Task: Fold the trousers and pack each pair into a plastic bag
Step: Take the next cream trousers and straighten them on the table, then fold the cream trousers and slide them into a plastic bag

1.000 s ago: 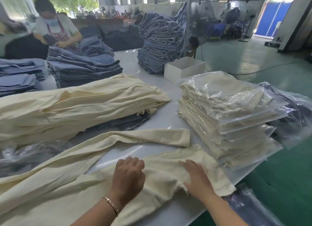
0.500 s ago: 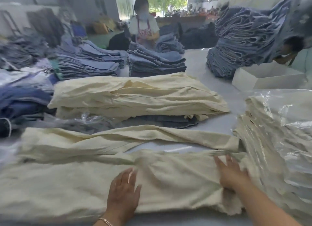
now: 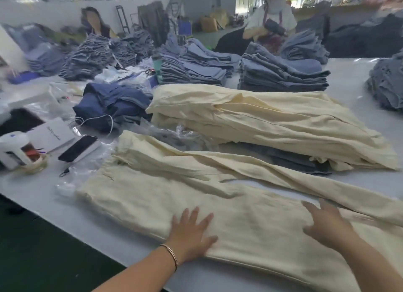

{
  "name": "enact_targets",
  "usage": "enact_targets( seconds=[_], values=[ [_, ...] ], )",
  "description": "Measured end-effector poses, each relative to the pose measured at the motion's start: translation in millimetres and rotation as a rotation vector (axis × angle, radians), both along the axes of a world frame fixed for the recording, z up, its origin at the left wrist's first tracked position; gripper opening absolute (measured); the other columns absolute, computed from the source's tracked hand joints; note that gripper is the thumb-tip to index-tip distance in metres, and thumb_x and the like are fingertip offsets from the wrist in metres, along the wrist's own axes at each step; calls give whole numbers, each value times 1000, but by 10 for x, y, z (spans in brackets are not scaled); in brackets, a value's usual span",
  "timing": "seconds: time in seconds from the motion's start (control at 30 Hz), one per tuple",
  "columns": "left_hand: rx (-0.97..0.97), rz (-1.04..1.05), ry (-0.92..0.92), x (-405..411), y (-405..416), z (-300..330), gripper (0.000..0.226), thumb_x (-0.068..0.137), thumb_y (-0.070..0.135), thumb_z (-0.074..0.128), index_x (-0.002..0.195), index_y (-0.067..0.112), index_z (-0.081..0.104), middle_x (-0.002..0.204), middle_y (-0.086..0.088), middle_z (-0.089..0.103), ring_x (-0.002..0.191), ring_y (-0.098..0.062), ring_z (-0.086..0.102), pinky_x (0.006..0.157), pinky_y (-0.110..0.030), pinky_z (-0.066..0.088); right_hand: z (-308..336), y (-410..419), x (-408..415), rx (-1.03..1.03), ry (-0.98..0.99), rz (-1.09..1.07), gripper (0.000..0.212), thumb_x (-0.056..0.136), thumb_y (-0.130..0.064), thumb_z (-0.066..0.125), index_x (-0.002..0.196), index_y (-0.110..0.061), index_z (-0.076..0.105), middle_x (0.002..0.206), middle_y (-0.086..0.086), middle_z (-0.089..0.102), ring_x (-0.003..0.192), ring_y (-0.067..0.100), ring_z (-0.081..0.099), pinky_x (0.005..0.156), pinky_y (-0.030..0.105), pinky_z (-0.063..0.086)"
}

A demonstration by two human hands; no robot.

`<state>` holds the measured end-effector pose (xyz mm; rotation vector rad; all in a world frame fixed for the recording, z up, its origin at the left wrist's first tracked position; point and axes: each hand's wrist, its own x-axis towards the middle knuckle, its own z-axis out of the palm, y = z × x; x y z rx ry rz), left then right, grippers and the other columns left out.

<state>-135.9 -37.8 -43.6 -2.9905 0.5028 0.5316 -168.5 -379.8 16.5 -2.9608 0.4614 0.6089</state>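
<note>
Cream trousers [image 3: 174, 195] lie spread flat on the white tabletop [image 3: 43, 195], waistband toward the left, legs running right. Left hand [image 3: 192, 232] lies palm down on the near leg at its front edge, grip apart, fingers straight and spread. Right hand [image 3: 327, 224], blurred, is flat on the same leg further right, grip apart too. Behind: a pile of cream trousers [image 3: 272, 121] on clear plastic bags [image 3: 174, 132]. A phone [image 3: 78, 147] sits left of the waistband; stacks of blue jeans [image 3: 281, 73] further back.
</note>
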Motion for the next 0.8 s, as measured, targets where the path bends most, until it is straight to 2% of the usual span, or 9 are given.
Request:
enact_targets(
  seconds=[0.07,0.1,0.2,0.33,0.4,0.5,0.63,0.7,0.8],
  values=[
    [-52,-13,-159,190,142,115,61,95,60,25,148,30,24,146,-2,37,131,-24,36,108,-42,28,-73,338,88,99,-90,115,72,90,-40,53,151,-34,16,160,5,4,146,24,9,109,34,32],
    [-90,3,-217,308,246,165,56,97,55,27,145,26,32,137,-1,45,124,-22,43,102,-37,35,-110,480,137,137,-106,150,69,90,-38,53,150,-34,18,160,4,3,146,23,8,109,32,33],
    [-150,92,-311,688,638,266,43,97,44,37,132,21,49,128,-1,51,119,-22,45,93,-35,42,-199,774,329,170,-132,191,60,89,-34,54,143,-35,29,158,4,9,145,22,9,107,28,33],
    [-240,117,-479,1300,1171,432,28,92,30,53,112,13,63,112,-8,59,108,-30,54,85,-40,48,-251,1025,715,137,-205,150,50,93,-38,50,141,-33,36,156,4,16,145,22,13,109,29,31],
    [-232,86,-521,1699,1407,518,24,93,27,50,107,14,63,108,-6,58,102,-27,54,84,-39,47,-254,1125,973,103,-260,98,52,94,-37,48,144,-30,33,157,3,18,144,21,16,111,30,29],
    [-221,76,-511,2330,1608,591,26,93,25,48,115,19,60,118,1,54,110,-21,48,89,-37,44,-252,1275,1341,62,-361,-8,55,94,-31,50,145,-24,33,153,-1,29,140,18,26,107,29,31],
    [-163,-55,-436,3054,1669,545,35,85,12,52,119,19,59,123,2,54,116,-21,47,91,-34,43,-321,1346,1658,4,-499,-200,45,87,-13,55,132,-12,50,131,7,54,118,26,49,93,36,41],
    [-127,-135,-408,3347,1697,468,43,82,5,51,122,19,58,123,2,55,117,-21,48,90,-33,44,-421,1260,1702,-74,-470,-266,45,85,-10,57,129,-9,53,132,11,54,119,29,48,95,38,40],
    [20,-193,-396,3692,1807,353,45,84,12,50,127,26,52,123,7,54,118,-15,48,88,-27,43,-500,1130,1755,-147,-474,-310,48,85,-15,59,132,-17,53,137,8,51,125,29,45,99,42,40]
  ],
)
